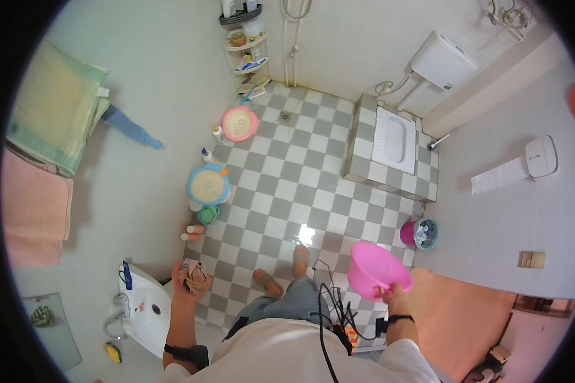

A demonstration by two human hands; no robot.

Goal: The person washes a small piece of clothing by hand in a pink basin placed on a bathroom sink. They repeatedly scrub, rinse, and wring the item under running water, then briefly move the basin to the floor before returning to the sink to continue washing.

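My left hand (177, 282) holds a crumpled bundle of brown cloth (195, 276) out over the floor, beside the white washbasin (141, 330). Part of that hand is hidden behind the cloth. On the other side, my right hand (392, 293) grips the rim of a pink plastic basin (373, 268). The basin is tilted, and no contents show in the part of its inside that I see. Both hands are well apart, on either side of my body.
A squat toilet (395, 139) sits on a raised tiled step at the back right. A waste bin (426, 234) stands by the right wall. Along the left wall are a blue-rimmed basin (209, 185), a pink-rimmed basin (238, 123) and bottles (208, 155). Black cables (338, 306) hang before me.
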